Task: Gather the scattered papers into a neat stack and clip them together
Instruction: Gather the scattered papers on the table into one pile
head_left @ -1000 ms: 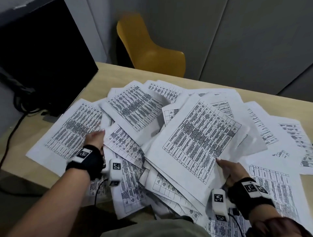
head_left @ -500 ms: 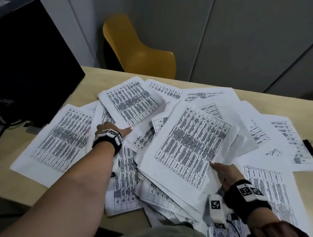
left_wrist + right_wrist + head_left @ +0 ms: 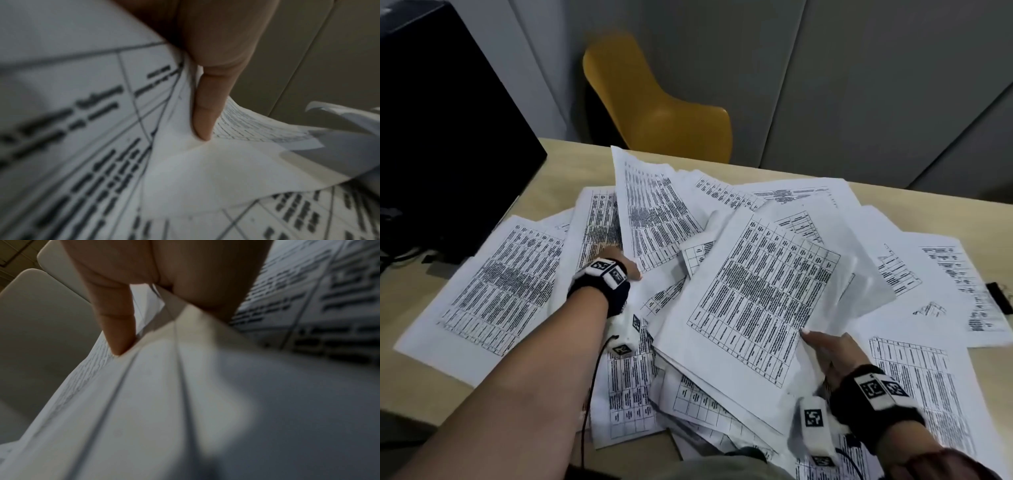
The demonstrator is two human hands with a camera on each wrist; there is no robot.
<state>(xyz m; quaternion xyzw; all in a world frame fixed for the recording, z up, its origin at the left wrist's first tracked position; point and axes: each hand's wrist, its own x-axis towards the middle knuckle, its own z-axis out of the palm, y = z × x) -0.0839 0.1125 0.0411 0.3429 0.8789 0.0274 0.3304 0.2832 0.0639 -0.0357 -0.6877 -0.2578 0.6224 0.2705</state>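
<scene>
Head view: printed papers (image 3: 763,294) lay scattered and overlapping across the table (image 3: 421,370), most of them flat, some bowed upward. The left arm reached forward over the near sheets. The left hand (image 3: 628,270) sat at the lower edge of one sheet (image 3: 654,209), whose far end stood tilted up off the pile. Left wrist view: a finger (image 3: 207,104) lay pressed against the curled margin of that sheet, and the hand appeared to pinch it, though the thumb was hidden. The right forearm entered from the near right corner. The right hand (image 3: 832,356) rested at the near right corner of a thick bundle (image 3: 739,346) in the middle of the table, with straight fingers laid along its edge. Right wrist view: one finger (image 3: 117,324) lay straight on top of the layered edges; whether the thumb clamped the bundle from below could not be told. A black clip (image 3: 1000,298) lay at the far right edge, beside the outermost sheet. A yellow chair (image 3: 664,113) stood behind the table, and a dark monitor (image 3: 448,137) to the left.
</scene>
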